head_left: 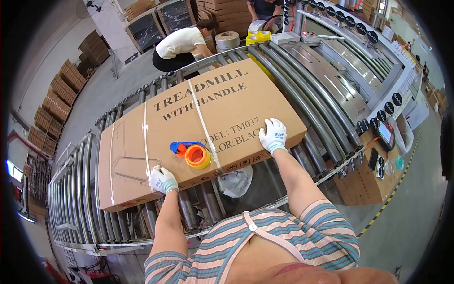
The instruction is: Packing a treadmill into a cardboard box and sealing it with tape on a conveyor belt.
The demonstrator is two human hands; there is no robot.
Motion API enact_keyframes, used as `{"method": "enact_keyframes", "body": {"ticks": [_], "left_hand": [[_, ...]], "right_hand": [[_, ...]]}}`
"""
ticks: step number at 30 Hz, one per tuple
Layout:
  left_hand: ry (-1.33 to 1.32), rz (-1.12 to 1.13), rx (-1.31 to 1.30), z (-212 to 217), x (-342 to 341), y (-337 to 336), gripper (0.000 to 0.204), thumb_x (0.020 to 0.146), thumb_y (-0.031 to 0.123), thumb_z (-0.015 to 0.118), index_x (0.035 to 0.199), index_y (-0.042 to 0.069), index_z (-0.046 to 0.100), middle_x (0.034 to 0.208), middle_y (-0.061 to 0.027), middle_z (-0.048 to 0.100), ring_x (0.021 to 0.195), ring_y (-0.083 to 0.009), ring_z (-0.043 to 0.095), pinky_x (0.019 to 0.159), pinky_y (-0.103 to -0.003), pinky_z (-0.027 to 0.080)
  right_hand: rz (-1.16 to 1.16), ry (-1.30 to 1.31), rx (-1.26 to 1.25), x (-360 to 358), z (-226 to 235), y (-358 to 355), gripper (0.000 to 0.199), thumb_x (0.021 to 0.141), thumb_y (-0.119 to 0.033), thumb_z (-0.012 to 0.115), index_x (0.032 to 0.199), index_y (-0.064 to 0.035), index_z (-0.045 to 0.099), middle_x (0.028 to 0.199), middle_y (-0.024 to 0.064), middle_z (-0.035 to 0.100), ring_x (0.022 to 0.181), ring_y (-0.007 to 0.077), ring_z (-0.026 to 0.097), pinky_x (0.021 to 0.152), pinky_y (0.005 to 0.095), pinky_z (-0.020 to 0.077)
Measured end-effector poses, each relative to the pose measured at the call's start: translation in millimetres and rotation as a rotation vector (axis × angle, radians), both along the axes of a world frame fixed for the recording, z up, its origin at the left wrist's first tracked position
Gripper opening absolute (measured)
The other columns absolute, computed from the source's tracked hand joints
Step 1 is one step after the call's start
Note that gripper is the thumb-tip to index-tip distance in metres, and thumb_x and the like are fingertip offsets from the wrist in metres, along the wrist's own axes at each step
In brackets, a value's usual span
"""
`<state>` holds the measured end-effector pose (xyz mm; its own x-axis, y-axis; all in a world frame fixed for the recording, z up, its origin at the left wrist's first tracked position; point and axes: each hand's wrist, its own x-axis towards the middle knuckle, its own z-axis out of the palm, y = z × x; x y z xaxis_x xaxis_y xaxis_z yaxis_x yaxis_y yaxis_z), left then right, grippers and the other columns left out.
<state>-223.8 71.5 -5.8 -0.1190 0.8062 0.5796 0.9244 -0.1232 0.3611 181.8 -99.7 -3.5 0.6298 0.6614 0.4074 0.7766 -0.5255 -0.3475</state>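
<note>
A large, flat brown cardboard carton (137, 125) with black printing and white straps lies across the roller conveyor before me. My left hand (163, 180), in a white glove, rests on its near edge close to the left strap, fingers stretched on the cardboard. Toward the carton's right end, my right hand (273, 135), gloved too, lies on the top face with its fingers apart. Between my hands, on the carton, sits a tape dispenser (183, 148) with blue and red parts and a yellow-and-orange tape roll (197, 156).
Metal rollers (75, 184) extend left and right. Behind the conveyor, a person in a white top (182, 45) bends low near a strapping coil (227, 40) and yellow tape rolls (258, 36). A strapping machine (331, 71) stands right; a brown box (362, 184) holds a phone (373, 159).
</note>
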Motion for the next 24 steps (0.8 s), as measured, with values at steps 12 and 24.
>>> {"method": "enact_keyframes", "body": {"ticks": [12,24], "left_hand": [[0.004,0.019,-0.025,3,1,-2,0.016,0.080,0.013,0.060,0.088,0.002,0.069,0.088,-0.0145,0.065,0.086,-0.0308,0.062,0.079,-0.040,0.048],[-0.006,0.010,-0.092,3,7,-2,0.017,0.082,0.013,0.056,0.090,0.002,0.066,0.088,-0.0170,0.063,0.085,-0.0328,0.060,0.077,-0.041,0.048]], "right_hand": [[-0.011,-0.016,-0.003,0,-3,1,0.045,0.080,-0.034,0.060,0.118,-0.0085,0.061,0.122,0.0111,0.056,0.120,0.0288,0.049,0.104,0.0443,0.0352],[-0.029,0.028,-0.012,3,-2,-2,0.044,0.082,-0.033,0.058,0.119,-0.0084,0.059,0.124,0.0119,0.054,0.122,0.0291,0.046,0.106,0.0444,0.0334]]}}
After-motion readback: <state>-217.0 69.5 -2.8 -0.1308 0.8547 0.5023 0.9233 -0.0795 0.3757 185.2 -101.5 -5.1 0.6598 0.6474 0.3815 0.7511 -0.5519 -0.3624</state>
